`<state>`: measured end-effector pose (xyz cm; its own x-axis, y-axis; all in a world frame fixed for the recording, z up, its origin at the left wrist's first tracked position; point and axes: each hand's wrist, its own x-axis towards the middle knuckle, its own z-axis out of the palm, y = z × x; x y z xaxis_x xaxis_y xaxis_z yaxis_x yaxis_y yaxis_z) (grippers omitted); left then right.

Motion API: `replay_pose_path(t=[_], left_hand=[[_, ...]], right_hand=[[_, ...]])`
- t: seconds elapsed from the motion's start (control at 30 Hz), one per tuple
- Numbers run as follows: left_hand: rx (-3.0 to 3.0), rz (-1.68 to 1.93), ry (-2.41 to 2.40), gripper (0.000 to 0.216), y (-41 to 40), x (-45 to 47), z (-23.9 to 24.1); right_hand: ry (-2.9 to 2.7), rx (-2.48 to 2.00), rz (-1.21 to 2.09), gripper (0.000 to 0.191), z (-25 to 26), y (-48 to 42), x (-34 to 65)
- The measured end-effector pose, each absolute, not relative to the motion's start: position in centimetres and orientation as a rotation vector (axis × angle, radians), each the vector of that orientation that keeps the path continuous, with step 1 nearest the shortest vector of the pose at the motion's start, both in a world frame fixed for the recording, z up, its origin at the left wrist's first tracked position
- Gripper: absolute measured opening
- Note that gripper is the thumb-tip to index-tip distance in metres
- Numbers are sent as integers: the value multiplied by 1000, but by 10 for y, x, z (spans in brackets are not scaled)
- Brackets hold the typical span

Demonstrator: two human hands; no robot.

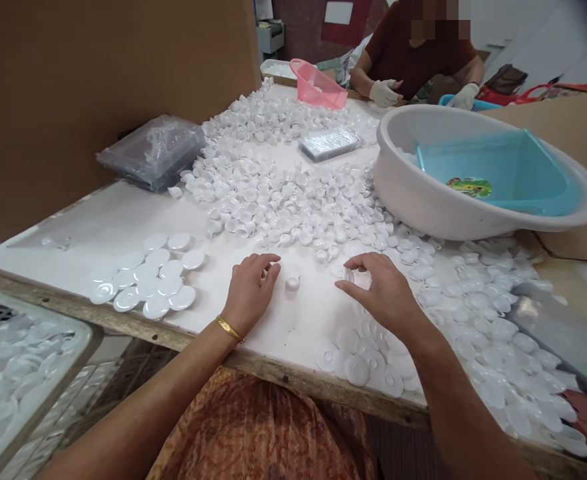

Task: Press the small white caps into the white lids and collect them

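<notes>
My left hand point(250, 293) hovers low over the table, fingers curved with a gap at the thumb, nothing seen in them. Just right of it a small white toy teacup point(292, 284) stands on the tabletop. Between the thumb and fingers of my right hand point(383, 293) is a small white plastic piece point(348, 274), perhaps another cup; its shape is partly hidden. Below that hand lie overlapping white saucers point(357, 369) near the table edge. A second group of white saucers point(148, 280) spreads out left of my left hand.
A heap of small white cups point(273, 193) fills the table's middle. At right stands a large white basin point(413, 200) holding a blue container point(503, 167). Plastic-wrapped packs point(153, 150) lie at left. A gloved co-worker point(418, 67) sits opposite, near a pink scoop basket point(318, 87).
</notes>
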<state>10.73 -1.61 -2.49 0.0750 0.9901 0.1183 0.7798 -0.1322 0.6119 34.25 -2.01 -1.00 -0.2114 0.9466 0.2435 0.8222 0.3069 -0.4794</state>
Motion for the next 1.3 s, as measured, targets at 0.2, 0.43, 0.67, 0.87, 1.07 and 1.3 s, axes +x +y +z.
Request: replay_pose_path(t=[0.2,0.43,0.67,0.87,1.07,1.3], left_hand=[[1746,807,1562,31,-18,110,-21],[1731,649,1615,21,-14,107,-28],[1731,587,1682,19,-11,109,-29],[1703,528,1677,20,-10,110,-26],[1767,422,1636,21,3,110,-21],[2026,176,1667,30,1,115,-19]], right_hand=[[-2211,-1299,577,38,-5,-16,280],[-2239,-1273,538,49,-27,-14,263],[-2205,-1198,520,40,-38,-17,268],[-2401,-1145,104,22,-37,-21,285],[-2575,-1103,-223,31,-37,-29,284],[-2529,-1222,-409,34,-42,-49,263]])
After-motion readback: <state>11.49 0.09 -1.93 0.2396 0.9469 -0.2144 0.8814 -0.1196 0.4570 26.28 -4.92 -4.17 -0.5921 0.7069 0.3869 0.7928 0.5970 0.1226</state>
